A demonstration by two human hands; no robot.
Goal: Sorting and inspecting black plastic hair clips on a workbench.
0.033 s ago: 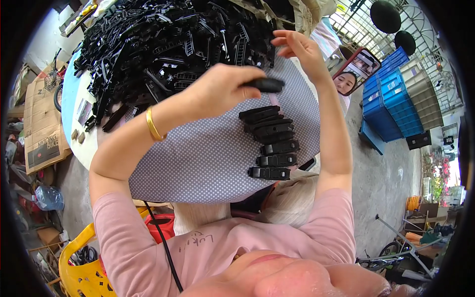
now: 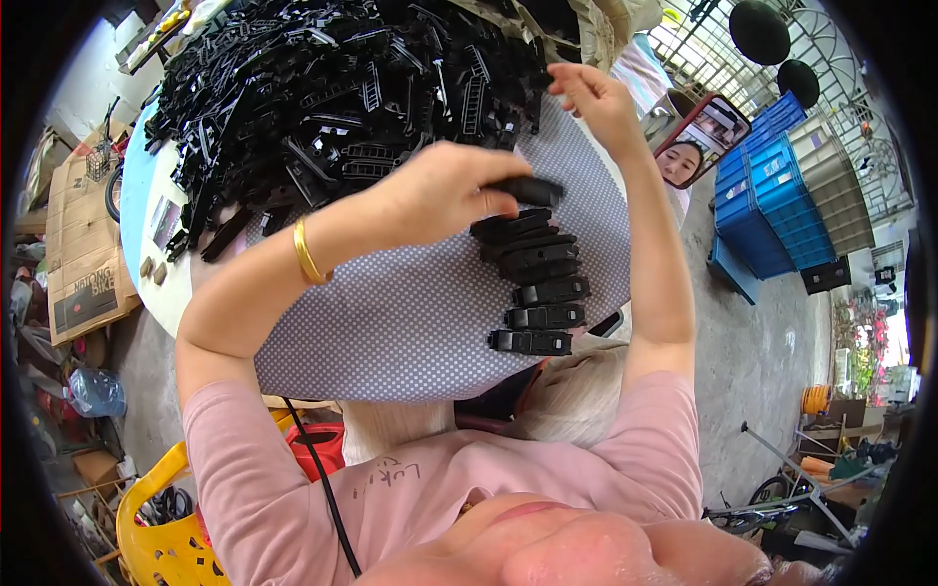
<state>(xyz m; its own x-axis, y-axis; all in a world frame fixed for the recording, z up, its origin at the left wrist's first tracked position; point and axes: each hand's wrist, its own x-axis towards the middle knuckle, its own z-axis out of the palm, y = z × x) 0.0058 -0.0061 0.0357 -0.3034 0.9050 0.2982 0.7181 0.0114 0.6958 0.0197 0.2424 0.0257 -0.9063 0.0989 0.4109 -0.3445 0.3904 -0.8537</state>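
I see the left hand [image 2: 440, 192] pinched around a black part [image 2: 532, 191] by the far end of the row [image 2: 551, 291], near the right edge of the table [image 2: 391, 322]; a slip could knock the row askew. Right hand [image 2: 603, 105] near the pile [image 2: 322, 107]: hold unclear.

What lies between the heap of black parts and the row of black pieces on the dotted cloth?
In the head view, the left hand holding a black plastic piece is between them, above the dotted cloth.
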